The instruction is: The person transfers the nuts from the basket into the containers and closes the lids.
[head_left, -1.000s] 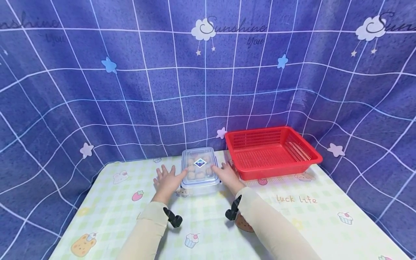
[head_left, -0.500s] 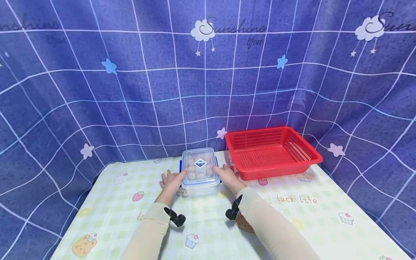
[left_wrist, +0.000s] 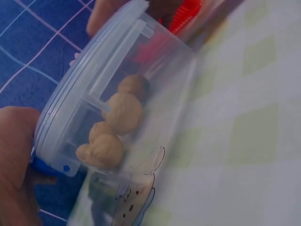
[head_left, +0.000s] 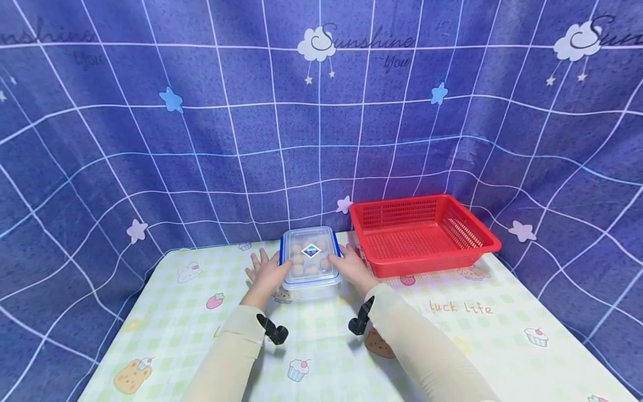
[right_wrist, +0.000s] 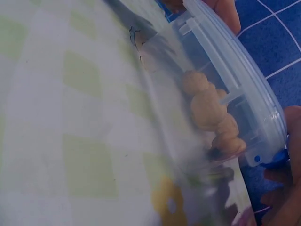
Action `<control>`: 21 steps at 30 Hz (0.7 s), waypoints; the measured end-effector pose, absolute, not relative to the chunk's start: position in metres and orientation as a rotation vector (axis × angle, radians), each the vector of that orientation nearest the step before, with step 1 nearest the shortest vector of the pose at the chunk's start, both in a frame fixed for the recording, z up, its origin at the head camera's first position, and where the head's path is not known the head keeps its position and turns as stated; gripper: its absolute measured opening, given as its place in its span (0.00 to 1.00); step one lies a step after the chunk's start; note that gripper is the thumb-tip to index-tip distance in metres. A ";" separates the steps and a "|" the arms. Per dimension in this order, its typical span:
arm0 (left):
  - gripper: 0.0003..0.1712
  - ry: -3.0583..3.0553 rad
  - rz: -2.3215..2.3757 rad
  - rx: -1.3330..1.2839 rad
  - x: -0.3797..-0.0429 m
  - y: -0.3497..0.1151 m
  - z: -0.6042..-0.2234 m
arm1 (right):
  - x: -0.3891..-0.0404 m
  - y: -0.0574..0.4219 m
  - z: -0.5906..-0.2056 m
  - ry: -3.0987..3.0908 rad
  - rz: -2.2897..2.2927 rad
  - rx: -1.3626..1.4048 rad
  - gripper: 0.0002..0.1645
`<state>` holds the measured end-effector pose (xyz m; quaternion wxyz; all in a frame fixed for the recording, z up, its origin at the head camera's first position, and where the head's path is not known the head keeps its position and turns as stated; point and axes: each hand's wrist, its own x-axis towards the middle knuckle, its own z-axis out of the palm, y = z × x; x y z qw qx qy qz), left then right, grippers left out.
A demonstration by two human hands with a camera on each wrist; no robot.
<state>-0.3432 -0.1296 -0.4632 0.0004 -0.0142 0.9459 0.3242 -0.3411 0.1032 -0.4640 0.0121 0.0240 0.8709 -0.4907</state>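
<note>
A clear plastic food container [head_left: 310, 291] stands on the table, with a see-through lid [head_left: 306, 237] bearing a blue diamond label. Several round, tan, walnut-like pieces [left_wrist: 124, 113] lie inside. Blue latches [right_wrist: 276, 159] stick out from both sides of the lid. My left hand [head_left: 268, 276] pinches the lid's left edge, thumb on top and a finger under the latch, its other fingers fanned out. On the opposite edge, my right hand [head_left: 355, 271] has its thumb on the lid and its fingers below the right latch. Those right fingers are partly hidden in the head view.
A red plastic basket [head_left: 427, 245] with perforated walls stands close to the right of the container. A blue grid-patterned curtain [head_left: 226, 128] hangs behind the table. The checked tablecloth [head_left: 191, 329] has printed cartoons.
The blue latch on the left swung outward first, then the right one. My left hand has shifted right and drawn its fingers closer to the container. My right hand stays at its side.
</note>
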 end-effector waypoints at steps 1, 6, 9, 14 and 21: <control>0.41 2.980 1.008 -0.035 -0.344 -0.129 -0.463 | -0.342 0.103 -0.462 2.736 -1.492 0.056 0.42; 0.41 3.000 0.986 -0.003 -0.343 -0.123 -0.458 | -0.346 0.100 -0.455 2.853 -1.303 -0.010 0.43; 0.43 3.006 0.940 0.000 -0.342 -0.120 -0.456 | -0.347 0.098 -0.454 2.903 -1.206 -0.004 0.43; 0.43 3.015 0.849 0.002 -0.343 -0.114 -0.457 | -0.347 0.095 -0.454 2.896 -1.226 -0.034 0.40; 0.38 2.966 0.977 0.002 -0.346 -0.109 -0.458 | -0.349 0.090 -0.450 2.734 -1.352 -0.032 0.40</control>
